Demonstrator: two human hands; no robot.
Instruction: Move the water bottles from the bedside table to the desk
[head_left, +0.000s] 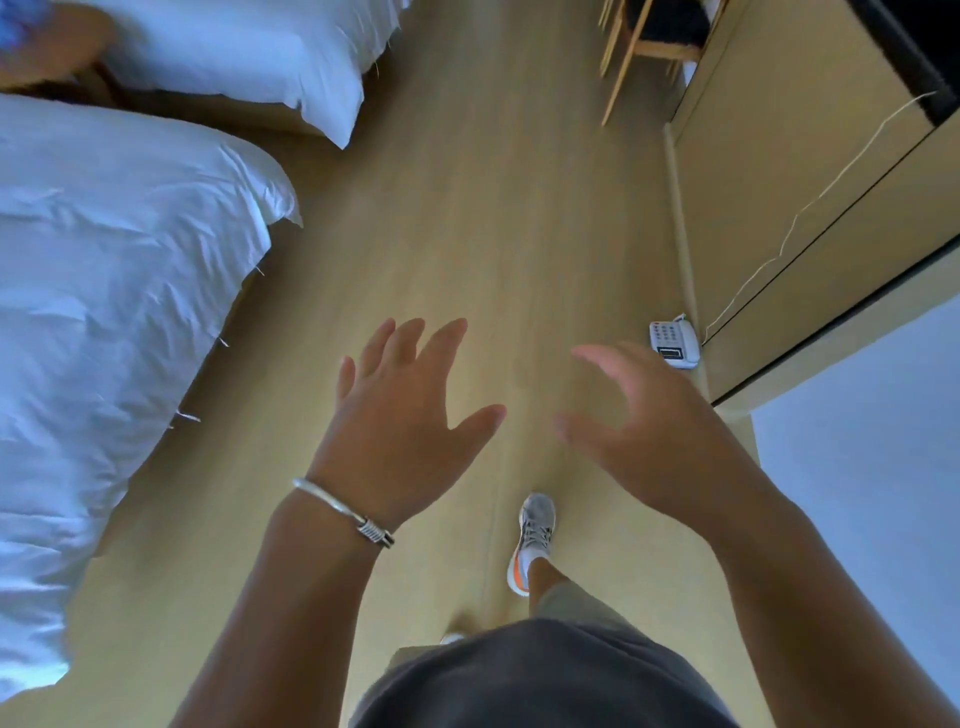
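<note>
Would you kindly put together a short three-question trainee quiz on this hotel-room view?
1. True or false: the left hand grips a water bottle.
2. Which wrist wears the silver bracelet? A) left B) right
3. Fill in: the white telephone sits on the ____, beside the wooden cabinet.

Key: 1 false, as both the left hand and the right hand are open and hold nothing, and no bottle is in view; 2 A; 3 floor.

Two beds (119, 291) (white linen), one phone (673, 345), one chair (655, 41).
</note>
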